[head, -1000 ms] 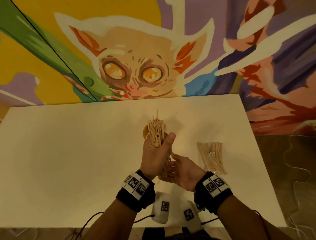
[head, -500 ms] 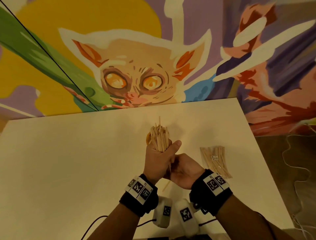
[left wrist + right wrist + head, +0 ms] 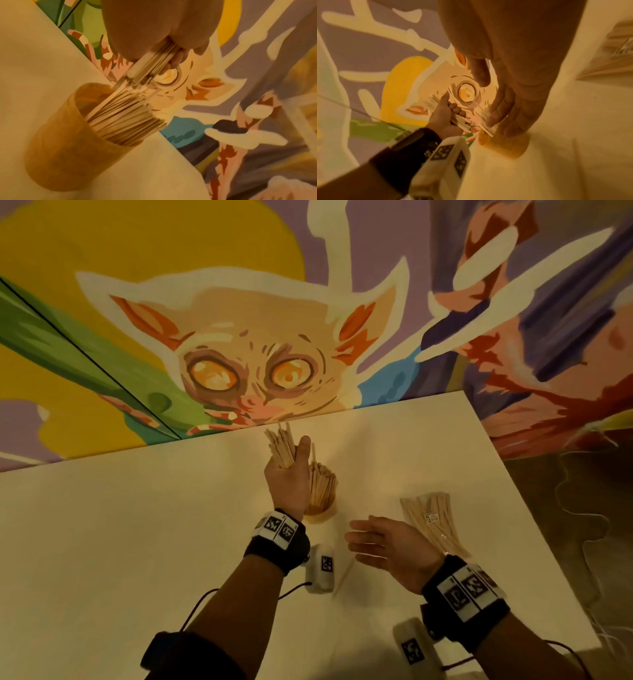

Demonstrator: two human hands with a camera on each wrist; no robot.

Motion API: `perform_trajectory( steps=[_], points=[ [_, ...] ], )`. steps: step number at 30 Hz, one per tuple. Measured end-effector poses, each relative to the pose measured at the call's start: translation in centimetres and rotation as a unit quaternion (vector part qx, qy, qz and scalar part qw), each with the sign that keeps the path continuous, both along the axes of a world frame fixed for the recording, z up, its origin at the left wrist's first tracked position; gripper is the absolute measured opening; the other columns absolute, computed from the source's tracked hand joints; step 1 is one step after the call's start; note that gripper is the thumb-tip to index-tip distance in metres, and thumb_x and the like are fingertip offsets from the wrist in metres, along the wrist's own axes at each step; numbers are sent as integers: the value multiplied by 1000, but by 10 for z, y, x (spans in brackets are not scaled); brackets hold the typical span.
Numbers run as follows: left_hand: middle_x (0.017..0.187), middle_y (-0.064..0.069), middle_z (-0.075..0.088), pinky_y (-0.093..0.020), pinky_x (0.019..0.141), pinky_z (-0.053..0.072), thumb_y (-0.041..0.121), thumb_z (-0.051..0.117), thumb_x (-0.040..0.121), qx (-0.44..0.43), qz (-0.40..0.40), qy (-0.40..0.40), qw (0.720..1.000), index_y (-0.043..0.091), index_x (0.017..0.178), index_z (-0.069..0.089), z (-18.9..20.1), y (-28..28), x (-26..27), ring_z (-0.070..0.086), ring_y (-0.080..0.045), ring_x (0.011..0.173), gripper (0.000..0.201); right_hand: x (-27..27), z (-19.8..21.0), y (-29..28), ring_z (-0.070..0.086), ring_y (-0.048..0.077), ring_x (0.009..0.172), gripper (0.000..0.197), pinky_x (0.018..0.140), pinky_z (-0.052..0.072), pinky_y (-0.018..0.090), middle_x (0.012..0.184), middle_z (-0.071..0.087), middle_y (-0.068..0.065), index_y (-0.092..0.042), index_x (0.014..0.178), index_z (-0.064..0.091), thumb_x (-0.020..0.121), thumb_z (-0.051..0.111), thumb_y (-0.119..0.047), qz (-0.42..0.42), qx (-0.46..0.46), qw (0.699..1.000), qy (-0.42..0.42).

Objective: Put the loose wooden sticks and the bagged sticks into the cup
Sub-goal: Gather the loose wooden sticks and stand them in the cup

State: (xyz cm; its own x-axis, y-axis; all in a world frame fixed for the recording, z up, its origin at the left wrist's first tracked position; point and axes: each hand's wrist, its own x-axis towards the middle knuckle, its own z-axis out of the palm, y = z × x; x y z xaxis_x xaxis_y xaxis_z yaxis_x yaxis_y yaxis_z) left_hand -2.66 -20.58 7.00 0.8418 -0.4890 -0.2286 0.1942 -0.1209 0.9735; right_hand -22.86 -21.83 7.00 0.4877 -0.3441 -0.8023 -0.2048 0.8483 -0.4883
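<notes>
My left hand [image 3: 291, 474] grips a bundle of loose wooden sticks [image 3: 281, 445], held upright just above and left of the wooden cup [image 3: 320, 510]. The cup stands mid-table with several sticks [image 3: 322, 486] in it. In the left wrist view the bundle [image 3: 150, 63] hangs over the cup's [image 3: 68, 142] mouth. My right hand [image 3: 370, 542] hovers open, fingers straight, right of the cup and holding nothing. The bagged sticks [image 3: 431, 518] lie flat beyond my right wrist. One loose stick [image 3: 344, 578] lies on the table near me.
The white table [image 3: 137, 542] ends at a painted mural wall [image 3: 239, 337] behind the cup. Its right edge [image 3: 534, 508] drops to a floor with cables [image 3: 589, 508]. In the right wrist view the bag [image 3: 611, 54] lies at the upper right.
My left hand has carried the bundle forward to above the cup. My right hand has let go of the bundle's lower ends and drawn back right, open. One stick now lies on the table.
</notes>
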Motion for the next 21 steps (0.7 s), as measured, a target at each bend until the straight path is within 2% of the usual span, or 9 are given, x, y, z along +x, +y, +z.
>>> perform_trajectory(
  steps=[3, 5, 8, 12, 14, 16, 18, 20, 21],
  points=[
    [63, -2, 56, -15, 54, 45, 34, 75, 90, 23, -12, -15, 1000, 11, 71, 56, -21, -10, 0, 49, -5, 53, 35, -12, -11, -1, 69, 28, 102, 39, 99, 51, 43, 121, 74, 20, -6, 118, 72, 105, 46, -32, 59, -81, 993, 70],
    [66, 3, 62, -16, 59, 47, 37, 76, 89, 45, -26, -19, 998, 13, 77, 62, -35, -12, -2, 55, -4, 58, 31, -18, -18, -1, 68, 25, 96, 36, 92, 52, 39, 119, 74, 20, -6, 115, 72, 104, 48, -30, 102, -133, 979, 118],
    [75, 5, 68, -21, 66, 49, 38, 77, 87, 67, -46, -30, 996, 13, 85, 67, -51, -9, -5, 62, -8, 69, 28, -25, -28, -2, 66, 22, 88, 32, 80, 50, 34, 117, 74, 21, -5, 112, 72, 102, 52, -27, 130, -158, 967, 152],
    [62, 7, 56, -19, 57, 45, 35, 79, 85, 89, -56, -78, 991, 14, 69, 56, -57, -3, -8, 47, -4, 53, 36, -23, -36, -4, 64, 21, 82, 32, 71, 49, 31, 112, 75, 19, -4, 111, 71, 100, 56, -29, 164, -179, 950, 195],
    [60, 7, 54, -18, 55, 43, 33, 80, 85, 97, -56, -98, 989, 13, 69, 56, -56, 0, -8, 45, -4, 52, 35, -18, -42, -4, 64, 21, 78, 35, 69, 52, 32, 107, 76, 20, 0, 105, 73, 98, 59, -32, 180, -189, 938, 226],
    [63, 10, 59, -16, 59, 46, 32, 80, 84, 98, -57, -106, 988, 18, 73, 60, -55, 2, -7, 50, -1, 53, 28, -12, -49, -5, 69, 24, 74, 40, 74, 59, 36, 97, 79, 18, 0, 94, 76, 93, 63, -38, 198, -199, 923, 263],
    [75, 7, 69, -21, 69, 53, 37, 79, 84, 103, -54, -111, 987, 19, 85, 69, -53, 4, -5, 62, -4, 66, 21, -4, -56, -5, 78, 29, 78, 44, 80, 65, 41, 87, 82, 13, -2, 85, 78, 88, 65, -44, 224, -203, 906, 296],
    [95, 4, 74, -26, 83, 57, 43, 77, 85, 112, -56, -126, 984, 18, 103, 72, -52, 6, -3, 68, -10, 85, 31, 5, -63, -5, 80, 29, 80, 46, 78, 66, 42, 78, 82, 10, -4, 81, 78, 85, 67, -48, 242, -207, 893, 319],
    [104, 4, 74, -23, 87, 55, 44, 75, 86, 116, -62, -136, 982, 17, 112, 71, -50, 8, -2, 68, -11, 92, 37, 9, -67, -4, 80, 27, 77, 46, 77, 67, 42, 75, 81, 8, -5, 80, 78, 85, 68, -50, 250, -211, 886, 330]
  ],
)
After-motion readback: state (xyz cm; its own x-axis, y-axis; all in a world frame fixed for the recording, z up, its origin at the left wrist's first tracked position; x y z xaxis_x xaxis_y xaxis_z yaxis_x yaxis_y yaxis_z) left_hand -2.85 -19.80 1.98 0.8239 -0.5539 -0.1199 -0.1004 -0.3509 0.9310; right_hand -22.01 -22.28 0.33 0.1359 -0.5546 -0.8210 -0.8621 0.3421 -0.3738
